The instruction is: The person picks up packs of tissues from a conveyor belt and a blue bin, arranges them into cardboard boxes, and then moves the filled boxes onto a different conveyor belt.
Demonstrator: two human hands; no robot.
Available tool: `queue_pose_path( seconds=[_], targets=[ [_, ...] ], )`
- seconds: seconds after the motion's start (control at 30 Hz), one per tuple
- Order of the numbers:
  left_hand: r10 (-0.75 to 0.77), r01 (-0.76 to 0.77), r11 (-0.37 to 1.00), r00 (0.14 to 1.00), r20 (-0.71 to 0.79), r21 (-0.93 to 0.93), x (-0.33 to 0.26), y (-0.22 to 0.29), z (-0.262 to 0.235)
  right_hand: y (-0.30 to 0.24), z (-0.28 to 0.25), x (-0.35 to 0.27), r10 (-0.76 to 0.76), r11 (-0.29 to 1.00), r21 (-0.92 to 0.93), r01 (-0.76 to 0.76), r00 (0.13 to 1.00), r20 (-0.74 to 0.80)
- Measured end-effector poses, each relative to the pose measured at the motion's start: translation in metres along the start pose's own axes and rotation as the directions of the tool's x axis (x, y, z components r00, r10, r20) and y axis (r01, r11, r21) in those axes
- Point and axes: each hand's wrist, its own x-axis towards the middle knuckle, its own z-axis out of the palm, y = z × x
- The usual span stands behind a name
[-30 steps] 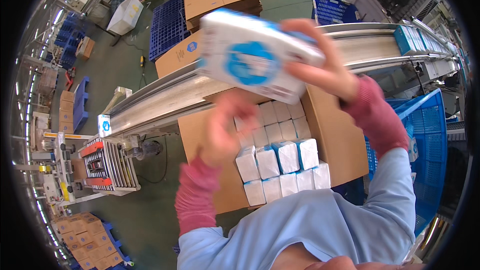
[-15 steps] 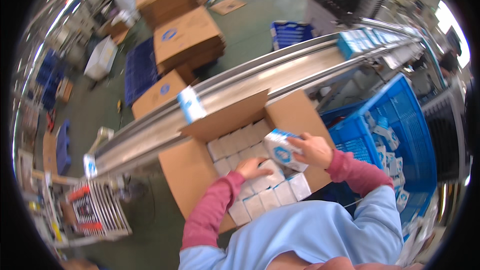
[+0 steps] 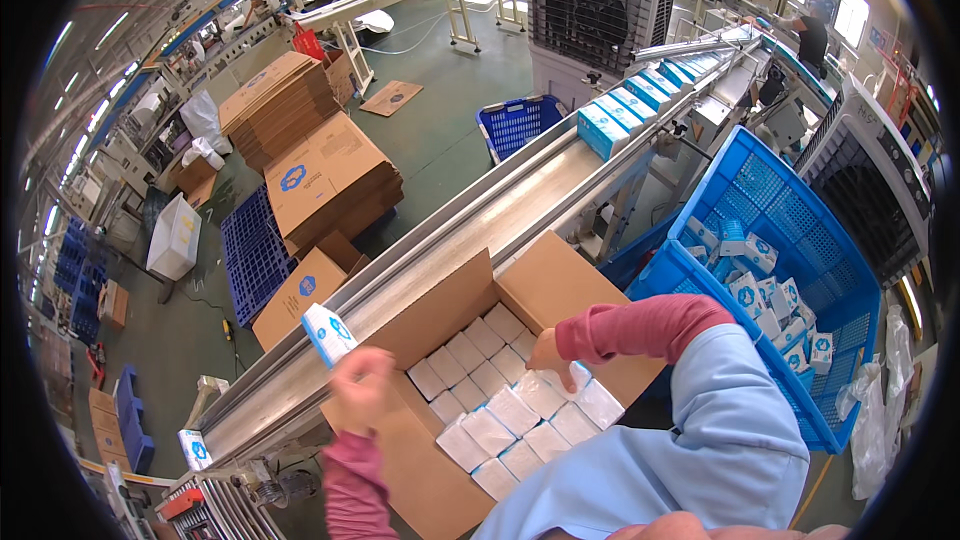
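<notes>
Pressing down among the white packs [image 3: 505, 410] inside the open carton [image 3: 560, 285], the right hand [image 3: 550, 352] rests with fingers bent on the top layer. Beside the conveyor [image 3: 480, 230], the left hand [image 3: 362, 392] grasps one pack [image 3: 328, 333], held upright. Gripped that loosely, it could slip onto the belt or floor.

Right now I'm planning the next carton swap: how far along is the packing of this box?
Mostly filled: white packs cover nearly all the visible layer of the open cardboard carton. In hand: the right hand presses on packs inside the carton, and the left hand is raised by the near flap. Left: more blue-and-white packs wait on the conveyor, and the flaps stand open.
</notes>
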Motion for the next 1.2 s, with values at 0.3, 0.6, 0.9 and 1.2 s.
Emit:
queue_pose_path(
  seconds=[0.3, 0.6, 0.9, 1.2],
  targets=[
    [-0.470, 0.497, 0.787, 0.867, -0.165, 0.367, 0.100, -0.264, -0.120, 0.005, 0.018, -0.034, -0.004, 0.998, 0.040, 0.044, 0.722, -0.692],
    [-0.458, 0.278, 0.810, 0.850, 0.261, 0.516, 0.148, -0.101, -0.010, 0.054, -0.007, -0.215, 0.456, 0.637, 0.740, 0.215, 0.669, -0.587],
    [-0.480, 0.102, 0.798, 0.704, 0.523, 0.594, 0.250, -0.034, 0.222, 0.317, -0.002, -0.274, 0.715, 0.655, 0.678, -0.335, -0.015, -0.699],
    [-0.568, 0.413, 0.736, 0.808, 0.158, 0.536, 0.256, 0.012, 0.378, 0.432, -0.025, -0.268, 0.907, 0.238, 0.795, -0.558, -0.166, -0.388]
  ],
)
